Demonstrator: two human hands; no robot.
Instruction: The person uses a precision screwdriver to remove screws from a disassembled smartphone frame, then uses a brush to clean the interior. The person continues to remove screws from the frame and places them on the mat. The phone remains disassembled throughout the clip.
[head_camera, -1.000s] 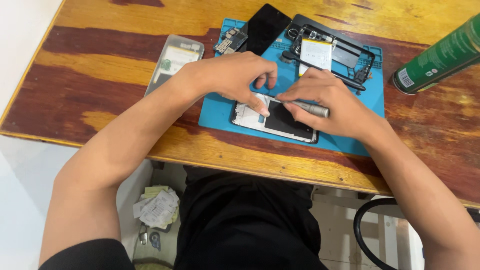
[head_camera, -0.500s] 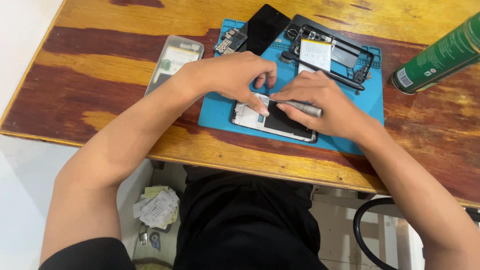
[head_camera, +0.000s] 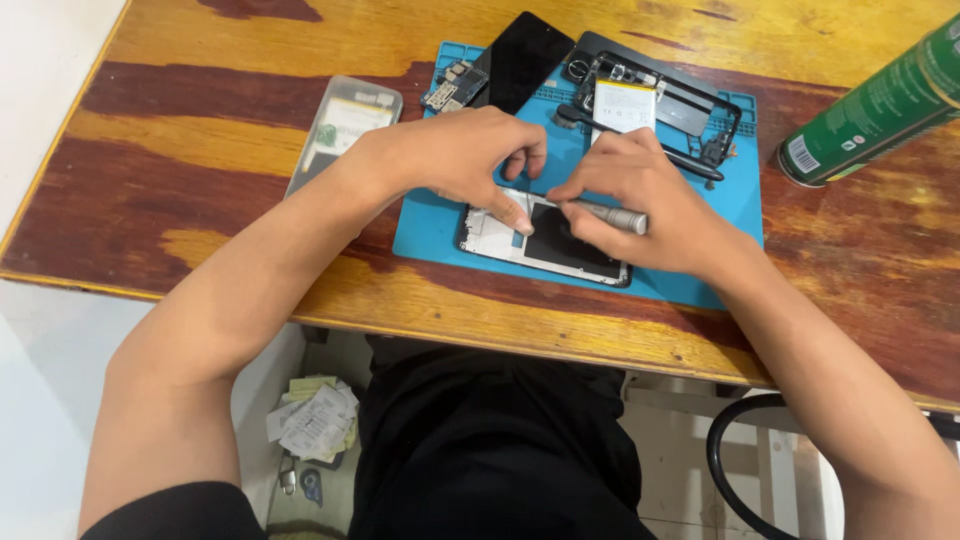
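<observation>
A phone was found well into disassembly on a blue work mat (head_camera: 735, 255) laid on the wooden counter (head_camera: 200, 190). The opened phone body (head_camera: 545, 240), its inner side up, lay at the near edge of the mat, under both hands. The left hand (head_camera: 450, 160) was curled over its upper left part, the thumb pressed down on the silvery inner plate and the other fingers bent; nothing was gripped by it, the body only being steadied. The right hand (head_camera: 645, 205) was closed around a slim metal-handled screwdriver (head_camera: 605, 214), whose tip was directed leftward onto the body just beside the left thumb. Whether a screw was engaged could not be made out. Much appeared already done: a black frame with a white battery (head_camera: 625, 105) had been set at the far side of the mat, a dark glass panel (head_camera: 525, 60) lay next to it, and a small circuit board (head_camera: 455, 88) rested at the mat's far left corner. The fine work on the remaining body was judged unfinished, and none of the removed parts had been refitted. A clear phone case (head_camera: 345, 125) lay left of the mat, and a green spray can (head_camera: 875, 105) on its side to the right.
</observation>
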